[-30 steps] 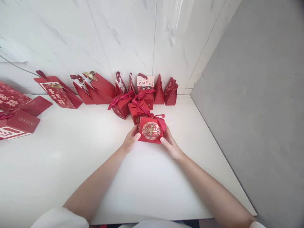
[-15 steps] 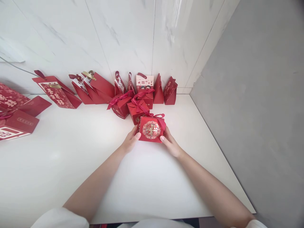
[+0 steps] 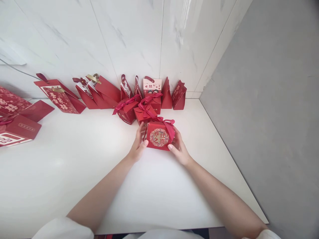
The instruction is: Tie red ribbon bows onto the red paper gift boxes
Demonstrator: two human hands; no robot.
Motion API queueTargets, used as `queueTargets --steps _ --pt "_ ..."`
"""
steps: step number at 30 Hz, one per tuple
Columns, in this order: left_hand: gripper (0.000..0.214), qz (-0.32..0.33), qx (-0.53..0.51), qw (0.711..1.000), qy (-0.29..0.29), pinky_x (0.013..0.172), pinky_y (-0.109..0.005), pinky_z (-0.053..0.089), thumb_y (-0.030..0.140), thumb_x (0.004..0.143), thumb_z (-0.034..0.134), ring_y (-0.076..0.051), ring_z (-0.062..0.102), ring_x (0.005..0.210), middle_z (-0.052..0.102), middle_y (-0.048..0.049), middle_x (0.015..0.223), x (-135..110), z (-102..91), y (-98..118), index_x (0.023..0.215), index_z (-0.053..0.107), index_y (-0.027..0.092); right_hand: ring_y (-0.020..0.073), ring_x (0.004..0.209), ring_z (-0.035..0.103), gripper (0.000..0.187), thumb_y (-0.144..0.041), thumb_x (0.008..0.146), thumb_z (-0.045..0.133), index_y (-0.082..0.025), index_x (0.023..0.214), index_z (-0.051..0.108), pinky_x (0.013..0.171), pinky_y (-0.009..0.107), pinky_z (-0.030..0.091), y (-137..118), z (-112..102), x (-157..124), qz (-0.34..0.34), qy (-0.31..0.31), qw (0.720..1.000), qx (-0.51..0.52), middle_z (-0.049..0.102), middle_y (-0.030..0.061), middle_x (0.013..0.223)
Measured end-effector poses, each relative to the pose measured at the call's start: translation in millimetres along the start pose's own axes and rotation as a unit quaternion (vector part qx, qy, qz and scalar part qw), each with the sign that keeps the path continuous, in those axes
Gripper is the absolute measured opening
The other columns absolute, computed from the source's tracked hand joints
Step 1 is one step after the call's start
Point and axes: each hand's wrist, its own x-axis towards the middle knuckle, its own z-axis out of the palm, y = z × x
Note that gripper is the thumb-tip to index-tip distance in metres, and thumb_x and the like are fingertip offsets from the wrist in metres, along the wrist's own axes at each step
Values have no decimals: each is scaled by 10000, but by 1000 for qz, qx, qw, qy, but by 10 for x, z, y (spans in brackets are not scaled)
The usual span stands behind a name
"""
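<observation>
A small red gift box with a round gold emblem on its front and a dark pink ribbon on top stands on the white table. My left hand grips its left side, fingers curled round the edge. My right hand holds its right side, thumb at the lower front corner. Directly behind it sit two similar red ribboned boxes, the nearer one almost touching it.
A row of red gift bags leans against the marble wall at the back. Larger red boxes lie at the far left. A grey wall borders the table's right edge.
The box now stands more upright, with the ribbon raised on top. My left fingers have reached higher along its left side. Both hands stay on it.
</observation>
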Motion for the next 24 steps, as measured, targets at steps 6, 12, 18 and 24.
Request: queueTargets --steps 6,12,18,24 --pt "859 191 244 947 83 1161 -569 277 479 888 537 -368 225 1468 158 -155 1616 -44 12 98 1574 83 229 339 1349 427 1042 -513 802 701 -310 1554 9 960 507 522 -12 19 -58 -61 52 991 -106 223 147 1582" --pt "862 199 264 942 55 1177 -536 273 490 873 545 -355 253 1460 257 -138 1586 -59 49 185 1573 109 239 335 1289 475 1051 -487 795 712 -308 1558 12 891 486 550 46 18 -64 -73 45 986 -140 230 161 1578" --pt "823 150 237 958 62 1166 -579 254 565 859 530 -408 170 1483 140 -92 1624 -76 52 201 1556 161 331 332 1280 479 1027 -502 811 686 -316 1563 10 911 494 548 7 -5 -75 -58 40 983 -172 258 148 1568" --pt "999 189 192 963 16 1188 -618 146 632 807 572 -421 29 1505 25 -85 1651 -91 84 139 1567 0 328 366 1333 418 1164 -451 762 758 -347 1546 -96 859 517 570 78 -68 -82 -132 75 957 -247 254 168 1536"
